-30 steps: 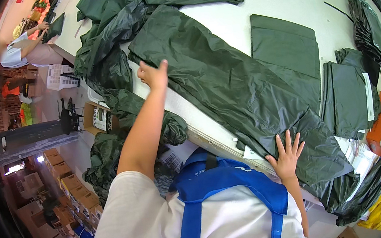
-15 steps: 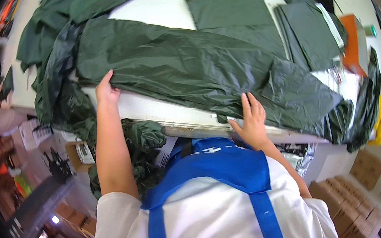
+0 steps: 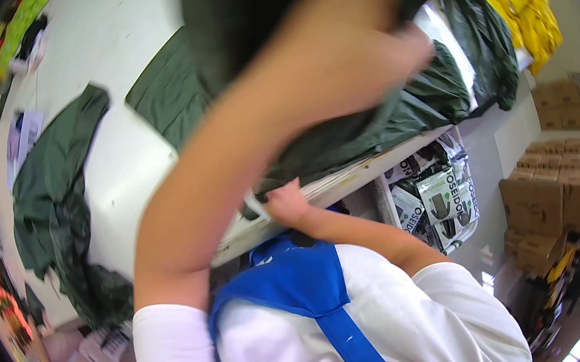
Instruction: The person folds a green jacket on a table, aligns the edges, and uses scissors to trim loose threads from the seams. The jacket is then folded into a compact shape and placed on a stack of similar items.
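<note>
Dark green waterproof sheet is lying along the near edge of the white counter, part of it being lifted up close to the camera and filling the top of the view, blurred. Left hand is raised high, blurred, pressing into the lifted part of the sheet; fingers look curled into the fabric but too smeared to tell for sure. Right hand is sitting at the counter's front edge, fingers closed together, pinching the sheet's lower edge where it is hanging over the lip. Folded green piece is lying flat on the counter just beside the lifted sheet, further in. Another crumpled green sheet is draping off the far left end of the counter, hanging down toward the floor. More green fabric is piling at the right end of the counter, with a yellow bundle just beyond it. Printed black-and-white packets are stacking under the counter, right of the right forearm. Brown cardboard boxes are standing on the floor further right, well apart from the hands. Person is wearing a white shirt with a blue apron.
</note>
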The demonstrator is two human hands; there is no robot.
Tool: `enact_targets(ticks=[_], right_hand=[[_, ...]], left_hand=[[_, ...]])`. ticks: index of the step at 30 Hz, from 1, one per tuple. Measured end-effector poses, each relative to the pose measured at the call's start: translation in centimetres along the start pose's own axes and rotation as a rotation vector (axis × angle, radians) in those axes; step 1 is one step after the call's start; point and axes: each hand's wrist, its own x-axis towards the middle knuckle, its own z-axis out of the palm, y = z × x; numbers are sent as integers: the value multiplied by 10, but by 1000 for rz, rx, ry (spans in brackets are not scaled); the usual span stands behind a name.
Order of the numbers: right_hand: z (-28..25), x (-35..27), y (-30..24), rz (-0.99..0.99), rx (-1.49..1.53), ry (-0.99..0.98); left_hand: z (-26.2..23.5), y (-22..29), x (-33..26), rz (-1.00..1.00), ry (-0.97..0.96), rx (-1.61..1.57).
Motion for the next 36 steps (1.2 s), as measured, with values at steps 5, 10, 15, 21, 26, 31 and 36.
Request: enact_targets(ticks=[5,10,15,21,26,31,36], right_hand=[[-80,-31,20,-72,1192,-319],[-90,-24,32,-122,1295,-273],[-206,-59,140,-107,724,-555],[-296,-86,363,700,476,698],[-315,-64,389,1064,830,433],[-312,-58,407,1078,846,279],[-306,-58,396,936,768,246]], left_hand=[[236,-78,85,105,-402,277],[312,-187,54,41,-651,588],[187,-151,6,384,-462,357],[63,-168,-162,-259,151,711],[89,-187,-192,-457,194,565],[100,-207,-219,-487,484,377],[111,-201,-213,-809,728,35]])
